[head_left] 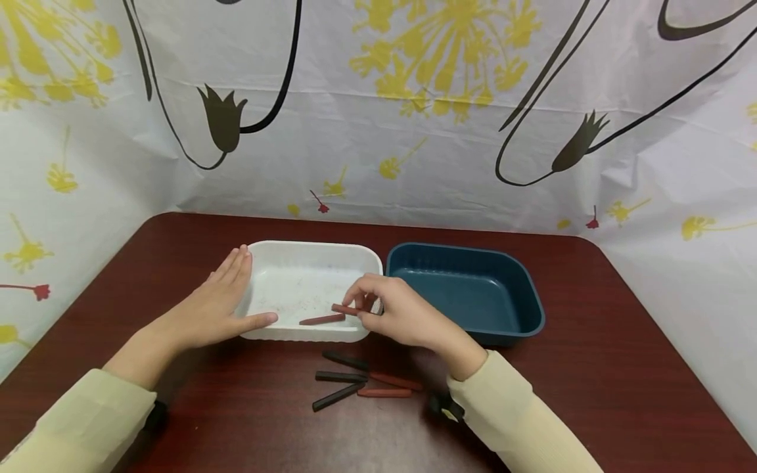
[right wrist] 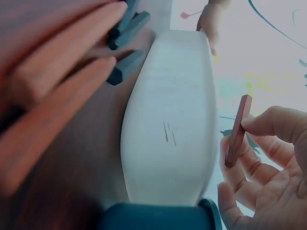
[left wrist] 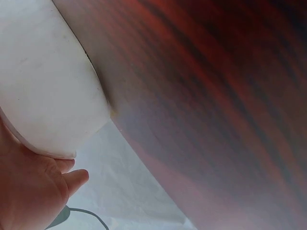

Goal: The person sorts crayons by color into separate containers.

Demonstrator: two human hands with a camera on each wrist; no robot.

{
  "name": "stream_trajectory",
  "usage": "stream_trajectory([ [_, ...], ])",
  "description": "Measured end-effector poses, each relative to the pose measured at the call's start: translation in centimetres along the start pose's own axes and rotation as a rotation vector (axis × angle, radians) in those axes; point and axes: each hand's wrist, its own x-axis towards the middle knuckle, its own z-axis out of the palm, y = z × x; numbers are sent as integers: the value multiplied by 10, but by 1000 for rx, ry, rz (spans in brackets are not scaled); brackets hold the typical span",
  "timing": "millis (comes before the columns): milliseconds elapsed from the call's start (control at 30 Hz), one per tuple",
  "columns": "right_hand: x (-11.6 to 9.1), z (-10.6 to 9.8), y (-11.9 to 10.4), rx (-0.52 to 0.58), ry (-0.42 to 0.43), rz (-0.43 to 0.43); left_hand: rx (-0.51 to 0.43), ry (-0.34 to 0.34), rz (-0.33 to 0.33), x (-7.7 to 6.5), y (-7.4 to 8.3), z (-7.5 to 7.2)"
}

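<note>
My right hand pinches a reddish-brown six-sided crayon between thumb and fingers, over the right part of the white tray. Another reddish-brown crayon lies inside the tray near its front wall, just left of the held one. At the tray's left end rests my left hand, fingers straight along the side and thumb reaching over the front corner. The left wrist view shows this hand right at the tray's rim, with part of its fingers hidden.
Several black crayons and two reddish-brown crayons lie on the dark red table in front of the white tray. A dark blue tray stands close against its right side. Patterned sheeting hangs behind the table.
</note>
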Motion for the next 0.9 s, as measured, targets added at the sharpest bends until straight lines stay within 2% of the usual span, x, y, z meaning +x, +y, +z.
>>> stream_trajectory([
  [200, 27, 7, 4, -43, -32, 5, 3, 10, 13, 0, 0, 0],
  [500, 58, 16, 11, -56, -167, 41, 10, 11, 11, 1, 0, -1],
  [667, 66, 18, 12, -79, -190, 63, 3, 15, 6, 0, 0, 0],
  [900, 68, 24, 12, -192, -189, 55, 9, 15, 11, 0, 1, 0],
])
